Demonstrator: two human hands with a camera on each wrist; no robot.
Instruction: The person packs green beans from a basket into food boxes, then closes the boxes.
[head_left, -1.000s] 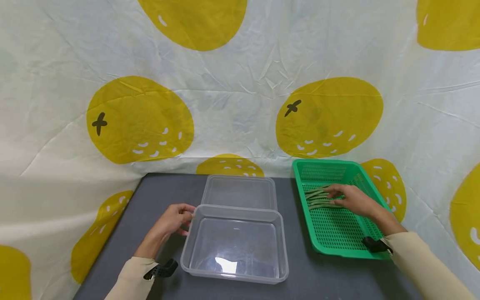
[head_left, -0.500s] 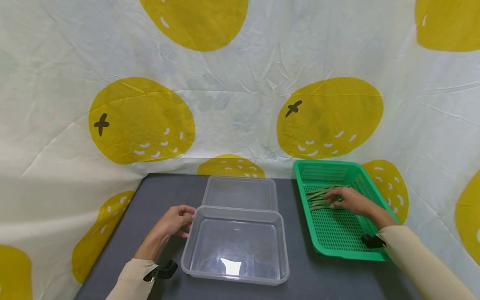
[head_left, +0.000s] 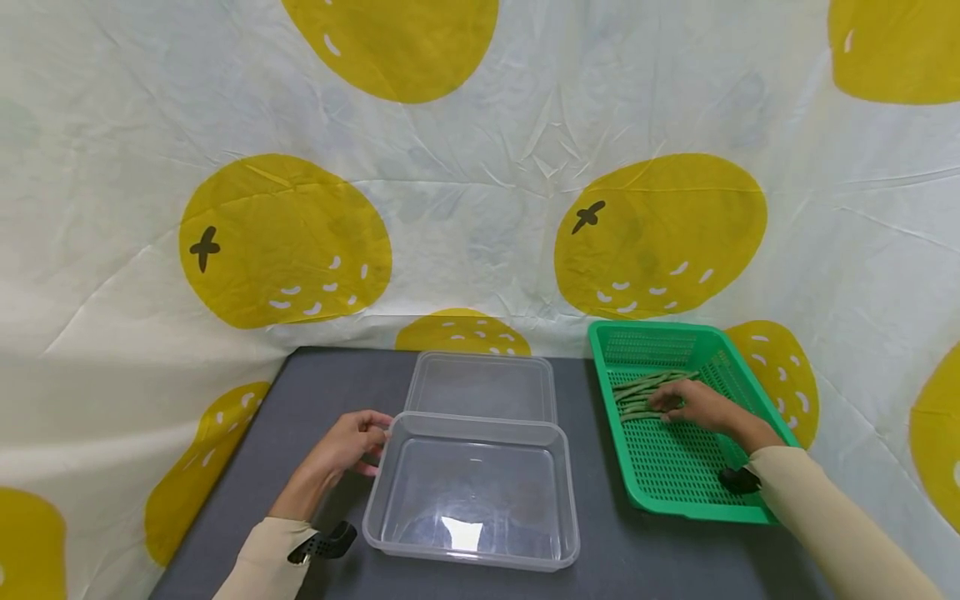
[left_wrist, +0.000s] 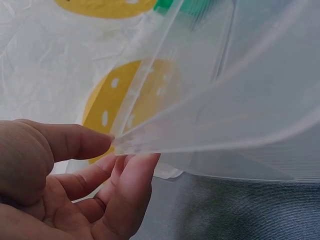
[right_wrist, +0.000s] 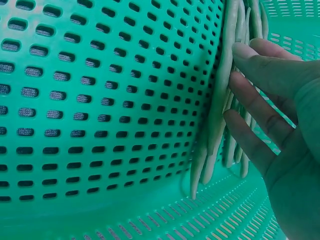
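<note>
Green beans [right_wrist: 221, 90] lie in the basket [head_left: 671, 471], right of the box [head_left: 468, 483]. The right hand [head_left: 701, 406], fingers apart and slightly bent, touches them. At the box's left side, the left hand [head_left: 347, 442] pinches its edge between thumb and fingers. Behind the box lies the lid [head_left: 483, 385].

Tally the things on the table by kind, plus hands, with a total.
Green basket: 1
Clear container: 1
Clear lid: 1
Hands: 2, left hand and right hand
Total: 5, without the green beans, too overlapped to count.
</note>
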